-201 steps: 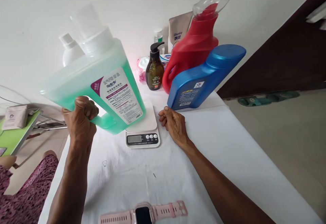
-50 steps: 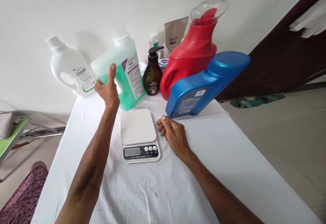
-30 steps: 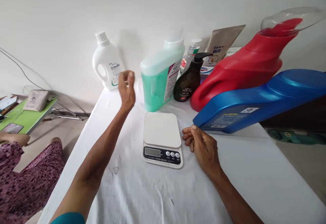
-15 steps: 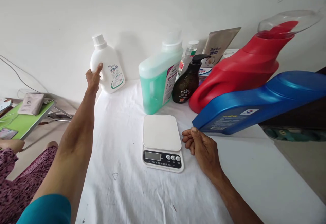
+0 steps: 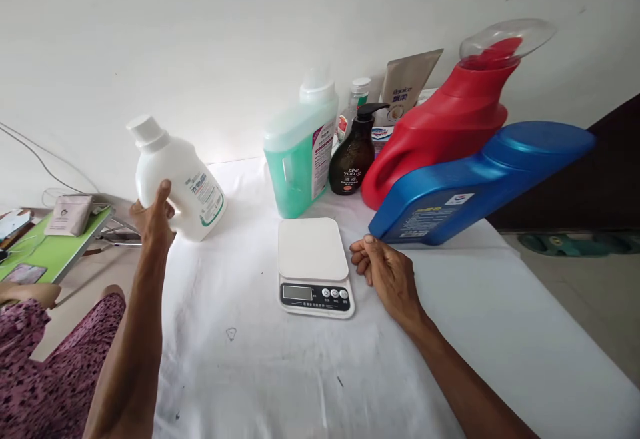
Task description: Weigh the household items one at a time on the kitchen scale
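Note:
At the table's left, my left hand (image 5: pixel 156 218) is wrapped round the handle of a white laundry detergent bottle (image 5: pixel 193 182), which tilts leftward with its cap on. Whether its base still touches the cloth, I cannot tell. My right hand (image 5: pixel 387 279) rests on the cloth with fingers loosely curled in and nothing visible in them. Just left of those fingers lies a white kitchen scale (image 5: pixel 314 249) with a bare plate and a blank display. A blue bottle (image 5: pixel 465 189) leans right behind my right hand.
Behind the scale stand a green liquid bottle (image 5: pixel 295 176), a dark pump bottle (image 5: pixel 352 159), a small clear bottle (image 5: pixel 358 96), a Rejoice tube (image 5: pixel 407 86) and a red jug (image 5: pixel 440 136). At the left, a seated person (image 5: pixel 85 359) is beside a low green table (image 5: pixel 65 242).
My left hand has brought the white bottle back from the wall, nearer to me, and tilted it more. My right hand keeps its place beside the scale. The view has shifted slightly.

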### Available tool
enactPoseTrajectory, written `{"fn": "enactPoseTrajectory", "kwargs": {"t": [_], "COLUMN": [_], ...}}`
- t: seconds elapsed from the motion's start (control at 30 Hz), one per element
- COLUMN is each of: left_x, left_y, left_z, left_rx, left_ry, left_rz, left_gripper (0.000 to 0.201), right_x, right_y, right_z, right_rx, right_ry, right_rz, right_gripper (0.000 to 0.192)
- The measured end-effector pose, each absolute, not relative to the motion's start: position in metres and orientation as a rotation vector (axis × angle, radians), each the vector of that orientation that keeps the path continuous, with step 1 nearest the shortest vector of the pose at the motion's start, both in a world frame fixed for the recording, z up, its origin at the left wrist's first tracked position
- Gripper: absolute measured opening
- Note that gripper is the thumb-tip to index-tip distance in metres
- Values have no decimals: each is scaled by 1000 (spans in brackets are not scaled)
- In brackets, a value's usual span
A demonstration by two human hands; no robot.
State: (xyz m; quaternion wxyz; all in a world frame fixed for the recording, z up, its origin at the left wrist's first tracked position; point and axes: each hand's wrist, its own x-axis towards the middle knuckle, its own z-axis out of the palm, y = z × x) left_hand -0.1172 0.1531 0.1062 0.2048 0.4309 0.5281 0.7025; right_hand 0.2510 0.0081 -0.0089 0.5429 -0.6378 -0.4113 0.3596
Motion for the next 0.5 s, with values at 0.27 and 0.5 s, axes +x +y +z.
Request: {"fn": "enactPoseTrajectory", "kwargs": {"t": [0.27,0.5], "left_x": [-147,-151], "left_y": [39,9], "left_z": [111,104], "left_rx": [1156,1123], "left_ry": [1445,1615], "left_rz": [1945,2183], "left_gripper": [52,48], "right_x": [250,251], "right_y": [8,8], "right_z": [-12,-14], "right_rx": [-1478,-1471], "right_ry": [-986,-1036], "right_rz": [850,831], "right_gripper": [79,79]}}
